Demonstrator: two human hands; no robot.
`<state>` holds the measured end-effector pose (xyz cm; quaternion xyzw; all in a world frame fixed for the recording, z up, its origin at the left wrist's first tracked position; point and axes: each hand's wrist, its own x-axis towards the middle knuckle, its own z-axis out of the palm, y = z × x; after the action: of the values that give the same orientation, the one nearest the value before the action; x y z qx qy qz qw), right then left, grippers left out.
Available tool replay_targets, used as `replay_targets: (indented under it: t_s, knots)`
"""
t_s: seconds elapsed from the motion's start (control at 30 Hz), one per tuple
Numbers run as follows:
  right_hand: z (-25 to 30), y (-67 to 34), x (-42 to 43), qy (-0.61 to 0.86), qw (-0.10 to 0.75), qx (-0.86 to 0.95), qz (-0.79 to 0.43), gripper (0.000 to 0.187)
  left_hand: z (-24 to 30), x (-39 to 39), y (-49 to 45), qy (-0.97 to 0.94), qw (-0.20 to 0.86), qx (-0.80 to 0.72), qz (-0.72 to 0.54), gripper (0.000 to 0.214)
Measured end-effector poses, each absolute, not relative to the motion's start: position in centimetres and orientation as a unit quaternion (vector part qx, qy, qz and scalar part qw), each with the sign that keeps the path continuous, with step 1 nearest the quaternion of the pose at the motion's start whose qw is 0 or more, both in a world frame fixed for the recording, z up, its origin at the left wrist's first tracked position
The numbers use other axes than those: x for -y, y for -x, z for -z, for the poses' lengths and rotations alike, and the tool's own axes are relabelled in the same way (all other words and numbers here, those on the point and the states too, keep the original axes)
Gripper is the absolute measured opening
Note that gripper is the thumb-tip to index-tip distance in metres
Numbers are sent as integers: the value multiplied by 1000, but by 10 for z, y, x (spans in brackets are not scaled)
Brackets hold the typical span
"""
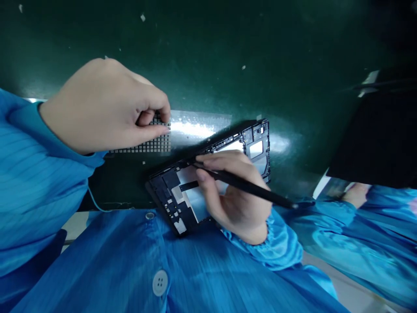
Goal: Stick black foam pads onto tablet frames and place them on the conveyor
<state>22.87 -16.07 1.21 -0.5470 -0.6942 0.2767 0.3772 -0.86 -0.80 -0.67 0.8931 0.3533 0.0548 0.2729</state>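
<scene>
My left hand [114, 104] is closed over a sheet of small square pads [159, 141], thumb and index fingertip pinched at the end of the pad rows. Bare clear backing film [202, 126] runs on to the right from there. In my right hand [237, 191] is a pair of slim black tweezers [250, 187], held like a pen. Their tip points at the upper long edge of a black device frame [169, 187], where my fingers partly hide it. Silvery panels and small white patches show inside the frame, which lies slanted against the table's near edge.
The green table [202, 52] has several tiny loose pale pads [142, 17] scattered over it. At the right stands a large black object [378, 134]. Beside it are another person's hand [356, 194] and blue sleeve [335, 217].
</scene>
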Motion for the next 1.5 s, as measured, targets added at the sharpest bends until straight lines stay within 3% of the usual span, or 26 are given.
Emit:
replay_targets:
  t_s: [0.17,0.27,0.37,0.67,0.77,0.87,0.93,1.03,1.23,1.5]
  knots:
    - [-13,-239,92,524,333,676,-396,9,9,5,11,-899,284,-327,-60,24]
    - [-1,-240,61,511,289,689,-426,30,12,4,15,-895,295,-326,-73,33]
    - [6,-239,56,493,293,693,-437,37,13,4,15,-899,292,-319,-68,52]
    - [12,-242,50,481,286,692,-457,33,7,6,11,-914,252,-312,-52,58]
    - [9,-248,56,457,371,630,-506,28,8,6,14,-915,246,-312,-68,57]
    - [0,-256,87,510,527,527,-429,7,12,7,17,-916,239,-310,-88,58]
    - [-3,-260,116,571,579,481,-327,4,15,6,19,-914,243,-311,-98,58]
    - [7,-263,150,625,564,478,-250,4,19,5,21,-904,265,-319,-105,56]
    - [30,-262,158,630,526,529,-217,7,22,3,26,-890,298,-334,-79,49]
    - [-5,-271,143,622,432,617,-213,14,17,4,21,-893,289,-337,-75,62]
